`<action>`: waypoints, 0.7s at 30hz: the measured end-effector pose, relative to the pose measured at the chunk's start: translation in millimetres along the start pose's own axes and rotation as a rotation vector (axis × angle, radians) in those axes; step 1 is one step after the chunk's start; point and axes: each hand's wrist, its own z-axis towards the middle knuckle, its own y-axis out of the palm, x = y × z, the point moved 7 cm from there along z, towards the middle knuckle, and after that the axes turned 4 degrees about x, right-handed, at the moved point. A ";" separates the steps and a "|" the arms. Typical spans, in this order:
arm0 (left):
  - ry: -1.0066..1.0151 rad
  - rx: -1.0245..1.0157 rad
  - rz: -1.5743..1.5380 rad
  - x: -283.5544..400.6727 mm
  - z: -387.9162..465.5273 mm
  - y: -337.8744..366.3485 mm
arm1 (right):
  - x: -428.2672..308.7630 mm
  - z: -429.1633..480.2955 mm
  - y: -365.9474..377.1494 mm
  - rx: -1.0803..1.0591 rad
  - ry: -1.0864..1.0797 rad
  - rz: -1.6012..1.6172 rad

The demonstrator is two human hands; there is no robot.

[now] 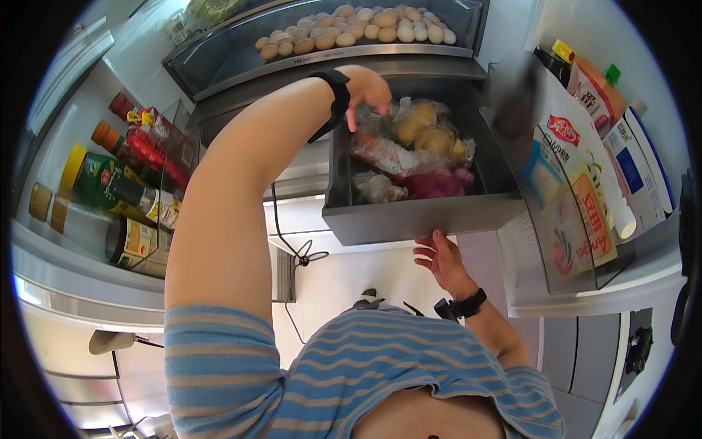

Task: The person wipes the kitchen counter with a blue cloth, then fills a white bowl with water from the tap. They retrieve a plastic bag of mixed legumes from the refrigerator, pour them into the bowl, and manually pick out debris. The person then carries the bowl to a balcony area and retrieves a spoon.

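My left hand (368,90) reaches over the back left of a pulled-out dark refrigerator drawer (422,217), its fingers apart and bent down at clear plastic bags; whether the fingertips touch them is unclear. In the drawer lie a clear bag of yellowish round produce (422,126), a wrapped reddish item (378,153), a purple-red bagged item (436,184) and a small clear bag (378,186) at the front left. Below the drawer's front is my right hand (441,262), palm up and fingers apart, a fingertip at the lower edge.
Many eggs (356,30) fill part of an upper drawer. The left door shelf holds jars and bottles, among them a green jar (101,178); the right one holds a white food bag (565,126) and other packages. A black cord (303,258) hangs below.
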 end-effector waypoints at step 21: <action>0.645 0.375 0.222 12.1 16.4 -71.6 | -5.7 -5.2 2.0 -0.065 -0.009 -0.152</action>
